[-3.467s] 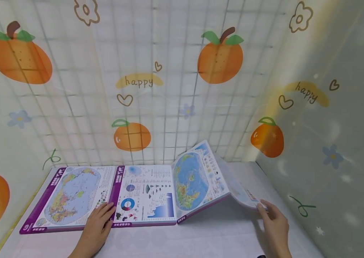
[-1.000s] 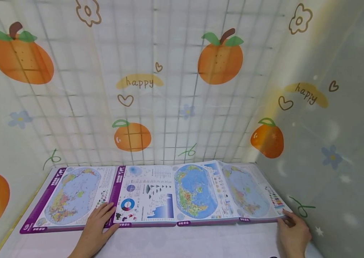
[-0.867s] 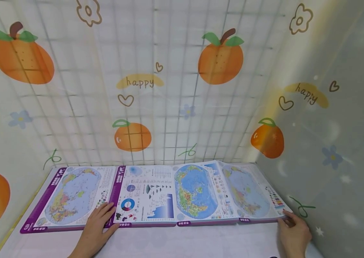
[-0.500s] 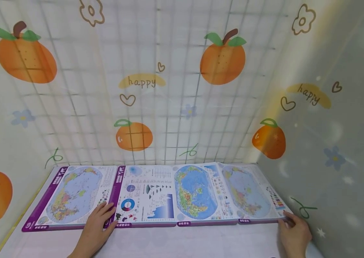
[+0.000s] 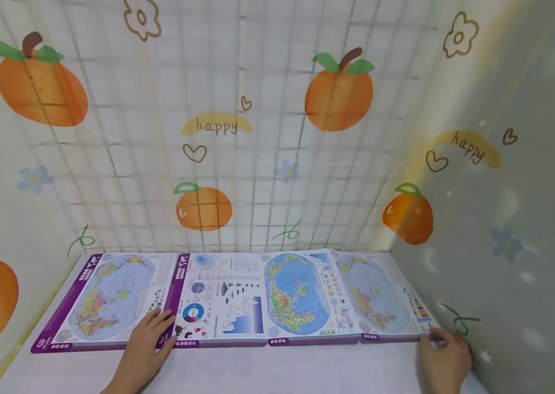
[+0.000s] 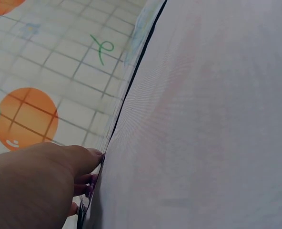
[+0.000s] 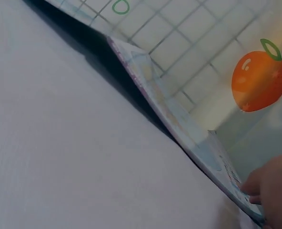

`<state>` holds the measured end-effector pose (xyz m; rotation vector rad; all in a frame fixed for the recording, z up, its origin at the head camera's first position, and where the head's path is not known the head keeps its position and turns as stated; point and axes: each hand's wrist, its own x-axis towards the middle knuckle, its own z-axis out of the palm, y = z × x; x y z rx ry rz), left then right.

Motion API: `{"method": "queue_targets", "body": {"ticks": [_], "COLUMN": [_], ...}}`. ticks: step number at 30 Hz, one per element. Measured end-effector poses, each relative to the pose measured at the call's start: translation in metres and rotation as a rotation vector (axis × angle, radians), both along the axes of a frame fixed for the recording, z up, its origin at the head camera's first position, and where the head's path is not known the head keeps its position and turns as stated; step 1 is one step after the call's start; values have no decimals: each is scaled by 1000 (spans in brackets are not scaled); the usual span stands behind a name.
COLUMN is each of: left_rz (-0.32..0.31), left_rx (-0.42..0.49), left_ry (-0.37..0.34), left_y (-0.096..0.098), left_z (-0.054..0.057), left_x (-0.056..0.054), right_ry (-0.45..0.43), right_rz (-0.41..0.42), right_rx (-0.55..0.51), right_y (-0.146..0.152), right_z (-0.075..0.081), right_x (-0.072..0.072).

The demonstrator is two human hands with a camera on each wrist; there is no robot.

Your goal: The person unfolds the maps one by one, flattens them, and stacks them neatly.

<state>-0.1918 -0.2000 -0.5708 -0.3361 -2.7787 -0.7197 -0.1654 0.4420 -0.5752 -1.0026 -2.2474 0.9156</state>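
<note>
A fold-out world map (image 5: 223, 323) lies spread over the table in several stiff panels. Two panels at the left have purple strips; the other two show a bright blue map and a paler one. My left hand (image 5: 143, 345) rests with extended fingers on the front edge, near the purple fold, its thumb at the edge in the left wrist view. At the front right corner, my right hand (image 5: 447, 358) holds the map with curled fingers. In the right wrist view, its fingertips (image 7: 249, 186) are on the top face, and a fold stands slightly off the table.
The white table (image 5: 277, 369) extends in front of the map. Behind it hangs a translucent curtain (image 5: 267, 148) printed with oranges, over a wire grid. A grey side of the curtain (image 5: 518, 191) comes down close beside my right hand.
The right panels were raised and bent 3.5 seconds ago; they now lie spread nearly flat. My right hand went right and down with their edge. My left hand stayed almost in place.
</note>
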Motion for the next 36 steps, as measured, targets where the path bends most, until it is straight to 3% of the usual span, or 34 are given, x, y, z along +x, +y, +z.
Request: {"method": "queue_targets", "body": {"ticks": [8,16,25,32,36], "left_rz": [-20,-15,-22,53,81], "left_rx": [18,54,163,205,210], "left_ry": [68,125,176,238,223], "left_y": [-2,-1,-1,-4,-3], "left_z": [-3,-6,-6,-7,-7], "left_x": [-1,-2,-2,-4,-3], "right_ry": [66,215,192,303,296], "right_rz": [-11,169,361,496,544], "right_rx": [49,209,259,347,372], "right_y": [-12,-40,-78,-114,-133], "right_z": [5,23,38,41,41], "right_x": [2,0,-5,-10,-12]}}
